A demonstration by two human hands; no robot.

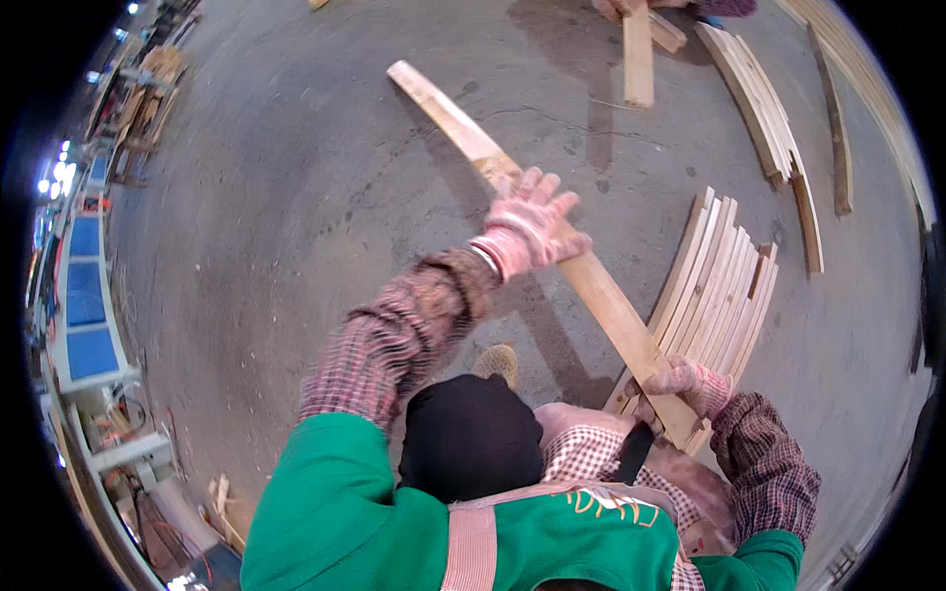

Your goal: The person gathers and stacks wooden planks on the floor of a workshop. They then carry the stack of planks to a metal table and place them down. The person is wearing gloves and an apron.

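Note:
A long, narrow wooden board (611, 300) slants across the view, from the far middle to close by my body at the right. My left hand (532, 225), in a pink and white glove, lies across its middle with the fingers spread. Close to the board's near end, my right hand (695, 384) is closed round its edge, also gloved. Beneath and beside that near end, several light wooden strips (711, 281) lie side by side in a stack, partly hidden by the board and my right hand.
Ahead, another person's hand (619, 7) is at a short wooden board (639, 59). More long strips (754, 94) lie at the far right, with a single strip (833, 123) beside them. Machinery with blue panels (87, 286) stands along the left. A grey concrete floor (266, 197) lies below.

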